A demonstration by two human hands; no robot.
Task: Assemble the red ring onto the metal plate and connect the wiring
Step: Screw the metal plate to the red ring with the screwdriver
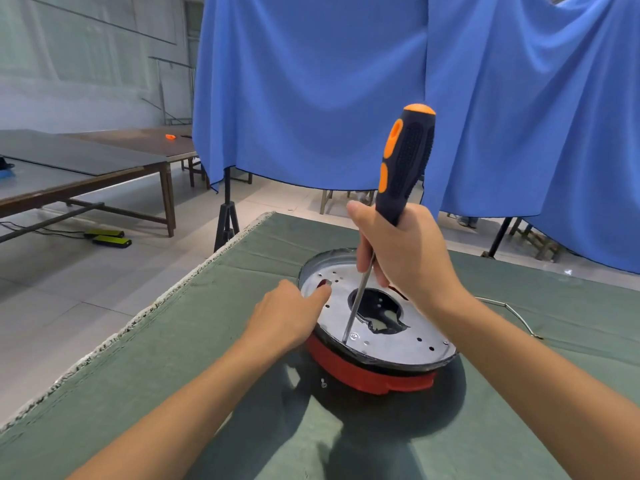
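The right hand (398, 251) covers the far rim of the plate (398, 344) and the foot of the screwdriver (403, 168) handle; the red ring (367, 372) shows only at the near side, the rest under the plate; both forearms are cut by the bottom edge; the wire (512, 311) end is too small to tell.

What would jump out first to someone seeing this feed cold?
The orange-and-black screwdriver standing tall at centre, gripped by the right hand, its tip on a screw in the metal plate. The plate sits on the red ring on green cloth; the left hand steadies the plate's left edge.
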